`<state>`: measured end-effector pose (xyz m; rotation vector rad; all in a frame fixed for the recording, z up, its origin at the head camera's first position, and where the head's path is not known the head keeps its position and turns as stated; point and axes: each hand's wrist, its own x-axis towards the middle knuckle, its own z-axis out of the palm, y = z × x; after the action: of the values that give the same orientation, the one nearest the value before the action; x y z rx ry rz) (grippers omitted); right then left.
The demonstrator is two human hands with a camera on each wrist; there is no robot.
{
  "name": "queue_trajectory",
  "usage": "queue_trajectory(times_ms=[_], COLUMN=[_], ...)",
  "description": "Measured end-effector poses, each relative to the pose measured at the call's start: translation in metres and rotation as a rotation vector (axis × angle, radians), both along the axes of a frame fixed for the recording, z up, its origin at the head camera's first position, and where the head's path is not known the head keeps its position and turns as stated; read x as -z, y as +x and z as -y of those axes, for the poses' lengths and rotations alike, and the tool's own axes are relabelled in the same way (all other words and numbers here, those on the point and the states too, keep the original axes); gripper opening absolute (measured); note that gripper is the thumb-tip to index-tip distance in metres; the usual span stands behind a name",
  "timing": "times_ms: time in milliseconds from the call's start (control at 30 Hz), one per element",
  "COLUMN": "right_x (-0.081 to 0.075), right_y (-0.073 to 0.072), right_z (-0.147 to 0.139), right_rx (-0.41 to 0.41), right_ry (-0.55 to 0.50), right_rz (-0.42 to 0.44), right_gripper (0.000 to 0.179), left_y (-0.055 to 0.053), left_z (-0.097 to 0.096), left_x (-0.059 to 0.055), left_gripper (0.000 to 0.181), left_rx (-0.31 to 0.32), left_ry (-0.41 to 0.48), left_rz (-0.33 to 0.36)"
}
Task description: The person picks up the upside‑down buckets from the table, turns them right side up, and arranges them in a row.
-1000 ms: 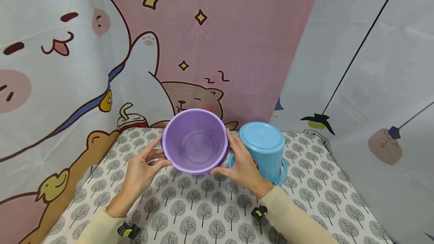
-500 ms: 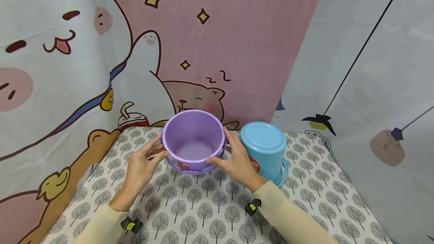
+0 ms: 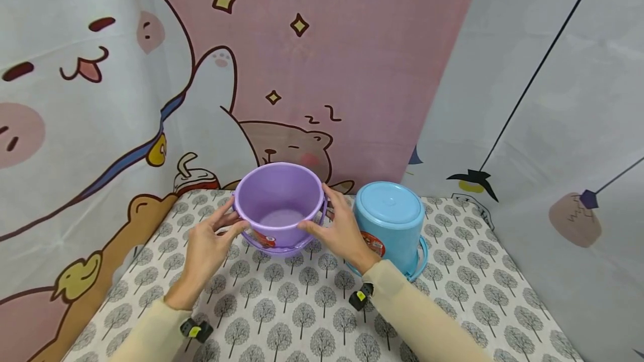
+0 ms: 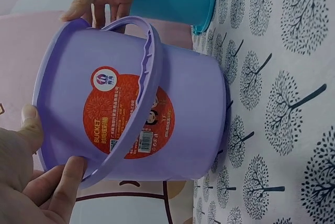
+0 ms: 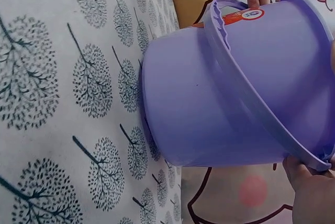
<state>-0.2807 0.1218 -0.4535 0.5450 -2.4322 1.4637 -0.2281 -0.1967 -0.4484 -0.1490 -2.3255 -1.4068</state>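
Between both hands is a purple bucket (image 3: pixel 278 200), its mouth facing up and slightly toward me. My left hand (image 3: pixel 208 242) grips its rim on the left, thumb on the near side. On the opposite side my right hand (image 3: pixel 339 233) holds the rim with its thumb across the near edge. The bucket's purple handle (image 4: pixel 144 98) hangs down across the front, over a red label (image 4: pixel 104 114) marked BUCKET. In the left wrist view the base lies close against the tree-print cloth (image 4: pixel 293 103). The inside looks bare in the head view.
A light blue bucket (image 3: pixel 389 228) stands upside down on the cloth right beside my right hand, its handle (image 3: pixel 421 258) low on the right. Behind the table hangs a pink and white cartoon curtain (image 3: pixel 352 71).
The purple bucket has tipped from facing me toward upright and shifted down and a little left, bringing its label and handle into view. Both hands moved with it; the blue bucket stayed put.
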Motion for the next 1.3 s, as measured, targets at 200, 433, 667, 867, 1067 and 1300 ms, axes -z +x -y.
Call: queue_trajectory(times_ms=[200, 433, 667, 867, 1067, 1300], right_x=[0.007, 0.012, 0.010, 0.010, 0.011, 0.011], right_y=[-0.004, -0.004, -0.001, 0.004, 0.011, 0.023], right_z=[0.006, 0.006, 0.003, 0.000, -0.002, -0.007], right_rx=[-0.051, -0.065, -0.048, -0.044, -0.057, -0.064], right_ry=[-0.059, -0.021, 0.066, 0.093, 0.115, 0.150], right_rz=[0.019, 0.017, -0.013, -0.022, -0.031, -0.093], right_gripper=[0.119, 0.106, 0.096, 0.093, 0.093, 0.088], left_y=[0.000, 0.000, -0.001, 0.000, 0.003, 0.008], left_z=[0.003, 0.002, -0.003, -0.005, -0.008, -0.014], left_x=[0.006, 0.010, 0.007, 0.005, 0.004, 0.004], left_gripper=[0.080, 0.083, 0.085, 0.083, 0.078, 0.073], left_rx=[-0.014, -0.021, -0.022, -0.012, -0.012, -0.059], left_ry=[-0.004, -0.040, -0.066, -0.064, -0.054, -0.143], left_rz=[0.033, 0.015, 0.019, -0.004, -0.036, -0.141])
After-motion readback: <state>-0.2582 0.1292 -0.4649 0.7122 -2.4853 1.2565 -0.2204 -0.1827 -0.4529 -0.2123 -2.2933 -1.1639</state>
